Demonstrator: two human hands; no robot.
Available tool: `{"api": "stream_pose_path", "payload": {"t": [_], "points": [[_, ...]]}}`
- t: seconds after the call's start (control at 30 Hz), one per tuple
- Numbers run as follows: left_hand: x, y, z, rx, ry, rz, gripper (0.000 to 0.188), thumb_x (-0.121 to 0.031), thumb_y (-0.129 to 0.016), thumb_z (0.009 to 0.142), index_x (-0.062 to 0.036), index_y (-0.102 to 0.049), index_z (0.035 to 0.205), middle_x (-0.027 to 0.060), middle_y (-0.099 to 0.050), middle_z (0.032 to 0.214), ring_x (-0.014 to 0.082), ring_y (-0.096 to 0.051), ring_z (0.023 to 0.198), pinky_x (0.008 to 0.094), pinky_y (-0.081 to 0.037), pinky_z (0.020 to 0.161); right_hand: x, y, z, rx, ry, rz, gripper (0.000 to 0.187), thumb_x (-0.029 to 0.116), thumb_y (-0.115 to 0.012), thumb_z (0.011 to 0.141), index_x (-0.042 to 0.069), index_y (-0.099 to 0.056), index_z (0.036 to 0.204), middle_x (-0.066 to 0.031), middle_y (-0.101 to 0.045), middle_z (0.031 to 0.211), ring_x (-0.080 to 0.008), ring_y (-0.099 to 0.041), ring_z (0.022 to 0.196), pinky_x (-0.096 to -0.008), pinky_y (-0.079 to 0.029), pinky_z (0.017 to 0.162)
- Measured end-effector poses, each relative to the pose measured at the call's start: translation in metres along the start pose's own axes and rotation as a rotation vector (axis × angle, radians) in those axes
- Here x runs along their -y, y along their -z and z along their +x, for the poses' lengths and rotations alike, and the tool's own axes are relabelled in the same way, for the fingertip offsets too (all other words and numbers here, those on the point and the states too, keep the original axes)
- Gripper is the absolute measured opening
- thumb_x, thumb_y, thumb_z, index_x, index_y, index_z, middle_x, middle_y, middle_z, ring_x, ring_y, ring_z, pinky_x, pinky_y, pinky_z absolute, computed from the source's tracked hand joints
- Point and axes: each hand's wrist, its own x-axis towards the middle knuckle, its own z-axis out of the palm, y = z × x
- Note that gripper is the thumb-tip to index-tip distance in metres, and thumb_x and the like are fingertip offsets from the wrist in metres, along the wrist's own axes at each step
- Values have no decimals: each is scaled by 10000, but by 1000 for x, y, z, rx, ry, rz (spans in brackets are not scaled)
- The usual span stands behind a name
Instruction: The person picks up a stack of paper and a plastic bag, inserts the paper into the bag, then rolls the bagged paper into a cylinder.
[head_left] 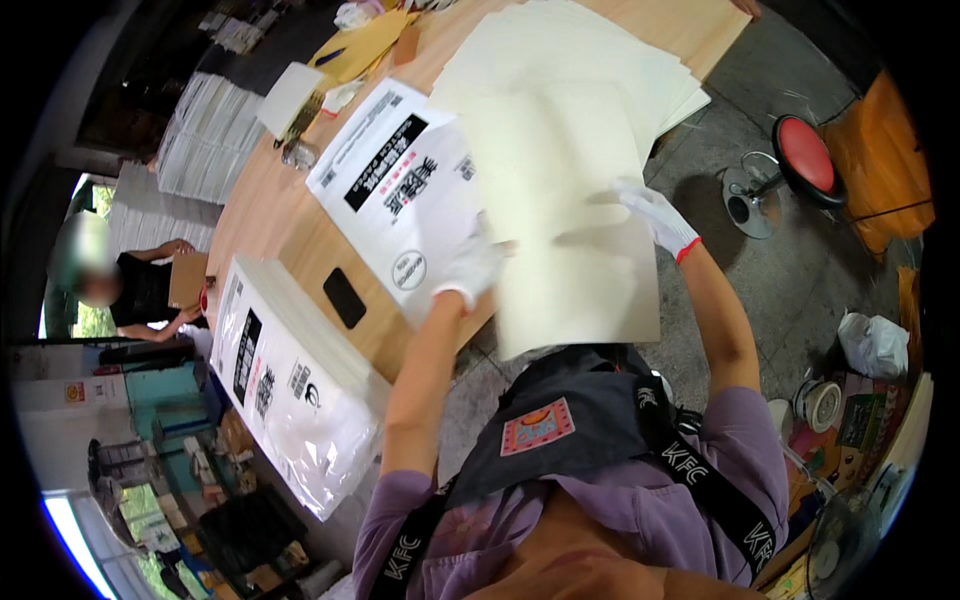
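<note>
A large cream sheet (590, 300), partly blurred, hangs over the table's near edge and my apron. My right hand (655, 215), in a white glove with a red cuff, grips its right edge, fingers lying over its face. My left hand (472, 268), gloved alike, is at the sheet's left edge; motion smears its fingers, so its hold is unclear. Beside it on the table lies a white printed bag (440, 185) with black and red print. Beyond the held sheet, a fanned stack of cream sheets (560, 50) covers the far tabletop.
A black phone (345, 297) lies left of my left hand. Nearer stands a stack of printed bags (290, 350) in clear plastic. Paper bundles (210, 135) are piled far left, near another person (150, 290) handling brown cardboard. A red-seated stool (805, 160) stands on the right.
</note>
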Motion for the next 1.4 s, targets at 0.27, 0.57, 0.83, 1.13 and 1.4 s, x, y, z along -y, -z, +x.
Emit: {"api": "stream_pose_path", "payload": {"t": [0.27, 0.57, 0.83, 1.13, 1.4], "points": [[-60, -81, -26, -102, -445, 178, 797, -402, -693, 814, -102, -299, 1439, 210, -476, 1329, 345, -424, 1287, 400, -353, 1048, 19, -46, -2, -278, 88, -1078, 561, 569, -559, 851, 27, -672, 943, -211, -664, 865, -372, -648, 843, -418, -497, 729], [105, -3, 36, -295, -83, 367, 238, -264, -631, 807, -99, -665, 975, 136, -635, 1066, 339, -587, 1021, 423, -463, 878, 73, -105, -76, -85, 483, -1571, 367, 412, -573, 874, 58, -650, 820, -155, -624, 712, -343, -624, 698, -443, -478, 581], [173, 104, 109, -403, -241, -910, 152, -70, -515, 930, -102, -592, 1056, 18, -614, 950, 138, -591, 877, 259, -475, 779, 65, -133, -102, 284, 830, -1938, 192, 285, -609, 767, 101, -639, 723, -68, -605, 671, -228, -628, 639, -358, -499, 477], [8, 115, 10, -389, -490, -436, 296, 79, -523, 840, -32, -595, 1104, 34, -627, 1032, 86, -586, 979, 213, -472, 827, 87, -170, -98, 320, 835, -2049, 149, 210, -604, 741, 105, -631, 639, -46, -585, 584, -244, -614, 548, -368, -518, 492], [-76, 18, -115, -211, -665, -168, 158, -53, -599, 842, -69, -646, 992, 104, -676, 898, 200, -652, 832, 315, -513, 739, 3, -188, 3, 809, 447, -292, 437, 226, -426, 983, 13, -416, 1365, -120, -542, 1270, -224, -573, 1084, -368, -473, 937]]}}
